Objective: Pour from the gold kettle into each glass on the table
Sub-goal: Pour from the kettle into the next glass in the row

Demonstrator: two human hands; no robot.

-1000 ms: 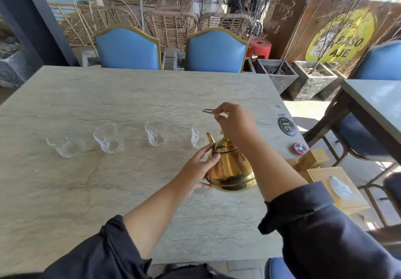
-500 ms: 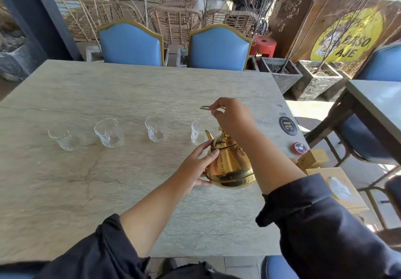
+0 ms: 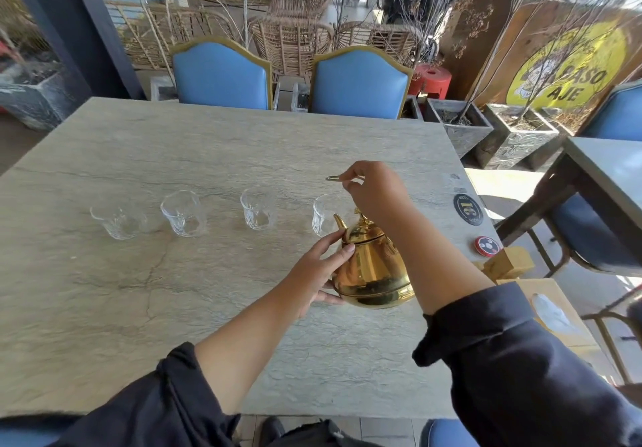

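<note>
While our dark sleeves (image 3: 521,377) fill the near edge, the kettle (image 3: 373,269) sits just beyond them, lifted a little off the counter (image 3: 139,300) and tipped with its spout toward the glasses. Our left hand (image 3: 312,279) cups the kettle's side, fingers (image 3: 338,243) spread against the shoulder near the lid and thumb under the belly; that grip presses on the body and does not close round it. Our right hand (image 3: 373,189) is above the kettle, its grip clenched on the thin handle (image 3: 332,178), whose end sticks out to the left of the fingers. We cannot see into the kettle, since the lid is on.

Beyond the spout stand four glasses in a row across the counter. The right glass (image 3: 323,215) is just beside the spout, partly hidden by our right hand. The next glass (image 3: 257,208), the third glass (image 3: 182,213) and the far-left glass (image 3: 118,222) are spaced apart, and all look clear and empty.

At the counter's right edge lie a black disc (image 3: 468,209) and a red disc (image 3: 487,245). Farther off, two blue chairs (image 3: 220,74) face us.
</note>
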